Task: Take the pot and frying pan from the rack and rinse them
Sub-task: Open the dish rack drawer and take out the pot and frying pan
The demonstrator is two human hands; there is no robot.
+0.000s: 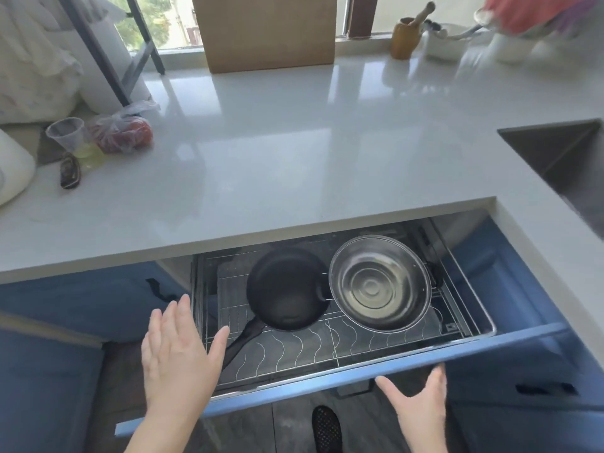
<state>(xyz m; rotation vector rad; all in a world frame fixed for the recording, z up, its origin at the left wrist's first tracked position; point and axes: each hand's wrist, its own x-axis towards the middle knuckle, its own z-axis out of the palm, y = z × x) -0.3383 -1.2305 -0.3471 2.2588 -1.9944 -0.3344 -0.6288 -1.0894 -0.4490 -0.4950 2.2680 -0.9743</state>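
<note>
Below the white tabletop point(294, 142) the rack point(327, 348) stands pulled out. The frying pan point(287, 289) lies just beyond the left hand point(179, 351), its handle slanting toward that hand's thumb; the pot point(379, 282) sits farther off. Both hands, the right hand point(418, 397) too, are spread and hold nothing.

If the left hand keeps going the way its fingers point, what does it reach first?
Probably the wire rack's left rim. The left hand is open above the drawer's left edge, fingers pointing up-frame, the frying pan's handle beside its thumb. Depth is unclear.

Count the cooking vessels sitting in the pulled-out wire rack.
2. A black non-stick frying pan lies on the rack's left, a round stainless steel pot on its right. The countertop hides the rack's rear, so more may exist.
</note>
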